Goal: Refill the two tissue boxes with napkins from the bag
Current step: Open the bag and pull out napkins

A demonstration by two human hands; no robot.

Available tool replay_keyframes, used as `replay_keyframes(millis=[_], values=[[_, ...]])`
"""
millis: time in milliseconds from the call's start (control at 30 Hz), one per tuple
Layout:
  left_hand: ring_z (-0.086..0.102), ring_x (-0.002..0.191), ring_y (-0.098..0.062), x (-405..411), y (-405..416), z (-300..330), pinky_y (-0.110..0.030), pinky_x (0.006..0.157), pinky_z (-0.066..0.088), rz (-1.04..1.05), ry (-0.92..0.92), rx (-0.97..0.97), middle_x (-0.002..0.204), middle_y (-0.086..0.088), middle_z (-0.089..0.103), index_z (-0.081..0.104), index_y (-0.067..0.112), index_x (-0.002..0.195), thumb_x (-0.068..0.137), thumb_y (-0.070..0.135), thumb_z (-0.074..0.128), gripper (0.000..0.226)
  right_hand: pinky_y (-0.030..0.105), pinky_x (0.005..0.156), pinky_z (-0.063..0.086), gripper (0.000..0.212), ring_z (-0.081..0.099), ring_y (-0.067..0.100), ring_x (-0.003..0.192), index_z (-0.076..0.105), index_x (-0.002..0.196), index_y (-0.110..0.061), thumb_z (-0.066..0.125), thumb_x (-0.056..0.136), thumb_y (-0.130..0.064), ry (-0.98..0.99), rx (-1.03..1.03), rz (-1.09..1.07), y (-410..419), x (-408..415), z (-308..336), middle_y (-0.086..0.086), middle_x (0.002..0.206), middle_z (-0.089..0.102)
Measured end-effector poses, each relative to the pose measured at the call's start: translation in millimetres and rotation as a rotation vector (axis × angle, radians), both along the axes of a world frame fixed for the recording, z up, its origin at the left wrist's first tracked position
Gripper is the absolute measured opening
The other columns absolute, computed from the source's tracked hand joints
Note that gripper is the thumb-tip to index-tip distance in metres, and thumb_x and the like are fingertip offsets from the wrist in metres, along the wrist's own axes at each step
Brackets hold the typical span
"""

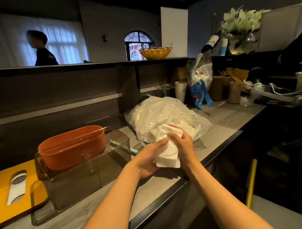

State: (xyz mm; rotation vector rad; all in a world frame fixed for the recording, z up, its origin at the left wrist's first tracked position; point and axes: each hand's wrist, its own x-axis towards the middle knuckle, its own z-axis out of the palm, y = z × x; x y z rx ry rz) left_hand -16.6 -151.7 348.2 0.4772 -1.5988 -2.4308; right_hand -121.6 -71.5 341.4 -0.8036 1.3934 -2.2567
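1. Judging by the clear box (89, 169) and orange box (71, 147) at left centre, both open and apparently unfilled, refilling has barely begun.
2. Both hands grip one napkin wad (167, 150) at centre frame, just before the bag (165, 116): left hand (151, 161) cupped beneath, right hand (183, 144) curled over it.

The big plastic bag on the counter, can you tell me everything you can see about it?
The plastic bag is clear, thin and crinkly, and it shines where the light hits it. It lies slumped on its side on the grey counter, right of the clear tissue box. White napkins fill it and show through the film. Its mouth faces the person, whose hands, left and right, hold a bunch of napkins just in front of it. A paper cup stands behind it.
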Motion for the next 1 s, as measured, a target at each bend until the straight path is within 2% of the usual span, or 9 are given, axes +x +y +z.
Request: replay_keyframes(millis=[133, 233, 333, 533, 633, 700, 767, 867, 1000], values=[[0.067, 0.107, -0.029, -10, 3, -6, -0.040, 0.081, 0.057, 0.254, 0.017, 0.030, 0.117, -0.014, 0.071, 0.055, 0.009, 0.133, 0.088, 0.026, 0.069, 0.050, 0.042, 0.086, 0.055, 0.019, 0.064, 0.029, 0.102, 0.066, 0.111, -0.018, 0.054, 0.097, -0.013, -0.029, 0.002, -0.163, -2, -2, -3, 0.007, 0.108, 0.067], [0.068, 0.105, -0.031, -17, 4, -9, -0.040, 0.075, 0.059, 0.429, 0.136, 0.190, 0.118, -0.013, 0.069, 0.053, 0.016, 0.131, 0.093, 0.027, 0.066, 0.042, 0.035, 0.084, 0.056, 0.015, 0.065, 0.021, 0.099, 0.065, 0.107, -0.026, 0.058, 0.096, -0.017, 0.203, 0.062, -0.400, 3, -11, 1, 0.001, 0.105, 0.068], [0.069, 0.103, -0.033, -18, 1, -7, -0.043, 0.079, 0.059, 0.494, 0.235, 0.372, 0.118, -0.014, 0.068, 0.057, 0.017, 0.123, 0.094, 0.030, 0.064, 0.033, 0.028, 0.087, 0.054, 0.026, 0.063, 0.013, 0.104, 0.063, 0.121, -0.018, 0.060, 0.095, -0.018, 0.393, 0.155, -0.385, 0, -31, 13, 0.000, 0.116, 0.066], [0.070, 0.091, -0.032, -22, -6, -8, -0.043, 0.078, 0.057, 0.572, 0.242, 0.447, 0.110, -0.020, 0.068, 0.053, 0.004, 0.133, 0.102, 0.015, 0.052, 0.034, 0.031, 0.097, 0.045, 0.067, 0.056, 0.023, 0.119, 0.045, 0.143, -0.008, 0.071, 0.086, -0.034, 0.739, 0.807, -0.250, -25, -60, 0, 0.011, 0.134, 0.057], [0.067, 0.096, -0.033, -23, -10, -9, -0.043, 0.074, 0.055, 0.609, 0.215, 0.456, 0.118, -0.022, 0.066, 0.049, 0.003, 0.139, 0.103, 0.014, 0.049, 0.038, 0.036, 0.086, 0.045, 0.048, 0.055, 0.028, 0.105, 0.063, 0.118, -0.013, 0.066, 0.085, -0.047, 0.951, 1.008, -0.306, -32, -62, -9, 0.010, 0.110, 0.063], [0.067, 0.097, -0.034, -22, -11, -10, -0.044, 0.073, 0.055, 0.609, 0.197, 0.449, 0.123, -0.022, 0.064, 0.048, 0.003, 0.140, 0.103, 0.014, 0.049, 0.039, 0.034, 0.071, 0.039, 0.027, 0.053, 0.025, 0.086, 0.064, 0.081, -0.016, 0.068, 0.084, -0.044, 0.925, 0.939, -0.325, -33, -63, -10, 0.006, 0.086, 0.061], [0.067, 0.097, -0.035, -22, -11, -10, -0.046, 0.077, 0.056, 0.598, 0.194, 0.441, 0.123, -0.022, 0.064, 0.047, 0.005, 0.140, 0.103, 0.016, 0.049, 0.039, 0.031, 0.066, 0.034, 0.028, 0.049, 0.021, 0.076, 0.060, 0.064, -0.018, 0.071, 0.083, -0.035, 0.824, 0.793, -0.361, -30, -66, -11, 0.002, 0.076, 0.056], [0.066, 0.103, -0.036, -23, -12, -11, -0.051, 0.090, 0.054, 0.573, 0.216, 0.431, 0.124, -0.021, 0.064, 0.046, 0.009, 0.143, 0.102, 0.021, 0.051, 0.042, 0.033, 0.074, 0.038, 0.025, 0.049, 0.019, 0.089, 0.070, 0.078, -0.009, 0.068, 0.087, -0.032, 0.812, 0.673, -0.479, -26, -68, -9, 0.002, 0.092, 0.058], [0.065, 0.104, -0.036, -23, -13, -13, -0.053, 0.102, 0.048, 0.558, 0.246, 0.437, 0.119, -0.018, 0.065, 0.047, 0.010, 0.141, 0.102, 0.024, 0.051, 0.042, 0.050, 0.077, 0.052, 0.024, 0.058, 0.029, 0.083, 0.065, 0.086, -0.004, 0.059, 0.093, -0.026, 0.636, 0.537, -0.383, -24, -68, 9, 0.009, 0.086, 0.063]])
